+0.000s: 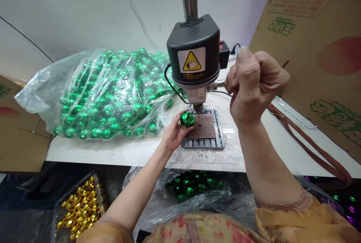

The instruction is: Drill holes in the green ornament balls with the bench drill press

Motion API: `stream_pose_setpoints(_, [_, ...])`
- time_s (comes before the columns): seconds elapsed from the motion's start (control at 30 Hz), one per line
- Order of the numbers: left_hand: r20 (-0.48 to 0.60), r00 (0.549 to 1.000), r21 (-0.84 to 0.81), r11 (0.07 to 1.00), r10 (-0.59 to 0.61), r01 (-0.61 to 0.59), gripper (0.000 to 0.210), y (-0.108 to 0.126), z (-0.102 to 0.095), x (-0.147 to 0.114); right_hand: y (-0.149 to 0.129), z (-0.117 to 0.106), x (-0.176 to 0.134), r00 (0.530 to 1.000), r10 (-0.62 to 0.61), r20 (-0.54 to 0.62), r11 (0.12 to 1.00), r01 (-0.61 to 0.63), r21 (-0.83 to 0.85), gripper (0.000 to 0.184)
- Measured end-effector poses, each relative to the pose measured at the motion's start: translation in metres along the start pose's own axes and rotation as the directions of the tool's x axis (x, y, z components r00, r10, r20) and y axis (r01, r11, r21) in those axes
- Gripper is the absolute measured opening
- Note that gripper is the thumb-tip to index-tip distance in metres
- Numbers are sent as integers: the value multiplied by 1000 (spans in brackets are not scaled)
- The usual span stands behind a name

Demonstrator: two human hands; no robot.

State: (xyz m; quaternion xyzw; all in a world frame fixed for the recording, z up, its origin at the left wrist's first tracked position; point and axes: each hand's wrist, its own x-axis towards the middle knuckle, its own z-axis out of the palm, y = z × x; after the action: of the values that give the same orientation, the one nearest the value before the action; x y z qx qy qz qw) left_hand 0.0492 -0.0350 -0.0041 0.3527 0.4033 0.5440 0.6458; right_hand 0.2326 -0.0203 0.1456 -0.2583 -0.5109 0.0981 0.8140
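A shiny green faceted ball (187,119) is pinched in the fingers of my left hand (175,133), just left of the drill's tip. Over it stands a small bench drill press (193,51) with a black motor housing and a yellow warning label. My right hand (252,81) is closed at the press's right side, around the end of its feed lever (219,84); the grip itself is mostly hidden. Below the chuck, a brown board (207,127) with a dark hole lies on the slotted metal base (203,144), strewn with dark chips.
A big clear bag of green balls (104,96) fills the table's left. Under the table edge lie more green balls (194,184) in plastic and a bin of gold balls (81,209). Cardboard boxes (318,47) flank the table; a brown strap (307,147) lies at right.
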Motion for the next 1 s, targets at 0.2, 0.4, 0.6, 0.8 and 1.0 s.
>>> stream_pose_setpoints(0.2, [39,980,404,894,194,-193,60,-9,-4,3,2,-2,-1,999,-38,37,998,39,-42,51])
stream_pose_setpoints(0.4, [97,945,631,715,313,-302,55,-17,-1,14,-2,-1,-1,999,-49,24,999,48,13,51])
stream_pose_setpoints(0.6, [145,926,749,573,350,-333,53,-21,4,14,0,-3,-3,999,-30,34,997,33,-65,52])
stream_pose_setpoints(0.8, [215,915,703,597,340,-387,53,-32,14,11,-3,-2,-4,1000,8,11,999,-7,-38,53])
stream_pose_setpoints(1.0, [227,923,659,649,311,-381,55,-37,15,10,-6,-3,-4,999,3,34,1000,-3,19,50])
